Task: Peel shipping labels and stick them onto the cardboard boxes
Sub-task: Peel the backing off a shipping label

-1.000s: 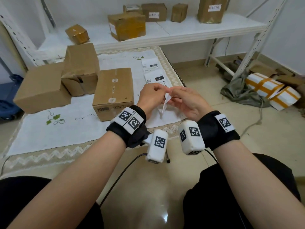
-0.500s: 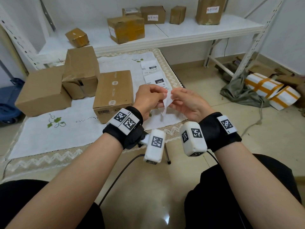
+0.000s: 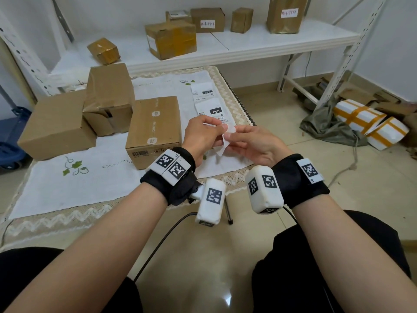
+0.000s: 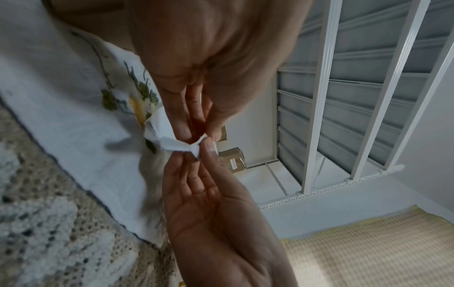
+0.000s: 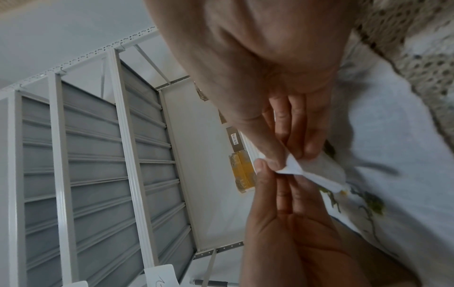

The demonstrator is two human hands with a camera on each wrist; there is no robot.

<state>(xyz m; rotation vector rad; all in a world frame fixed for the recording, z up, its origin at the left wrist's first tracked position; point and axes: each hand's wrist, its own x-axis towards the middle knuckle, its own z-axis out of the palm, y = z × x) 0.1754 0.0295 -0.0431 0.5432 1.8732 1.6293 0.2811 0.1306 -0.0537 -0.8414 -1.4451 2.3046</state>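
My left hand point(image 3: 203, 137) and my right hand point(image 3: 252, 143) meet in the air over the near right corner of the low table point(image 3: 67, 216), each pinching the same small white shipping label point(image 3: 225, 141) between thumb and fingertips point(image 4: 184, 132). From the left wrist view, the paper is creased into a little fold where the two thumbs come together, and some print shows on the part that hangs down. From the right wrist view, my right thumb point(image 5: 267, 155) presses one corner of the label while the remaining fingers lie straight behind it. I cannot tell whether the label has come away from its backing. Beyond my knuckles, more labels point(image 3: 211, 105) lie flat on the white embroidered cloth point(image 3: 90, 181), near the table's right edge and printed with black blocks. Just left of my left wrist stands a brown cardboard box with white printing point(image 3: 155, 127), its barcode side facing me. Further left are a tilted, dented box point(image 3: 108, 98) and a broad plain box point(image 3: 56, 125), the tilted one leaning against the plain one. Behind the table a white shelf point(image 3: 248, 41) carries several more cardboard boxes, two of them bearing small white labels with red writing. On the floor to the right, two white parcels banded with orange tape point(image 3: 372, 125) rest beside a heap of grey cloth point(image 3: 325, 127).
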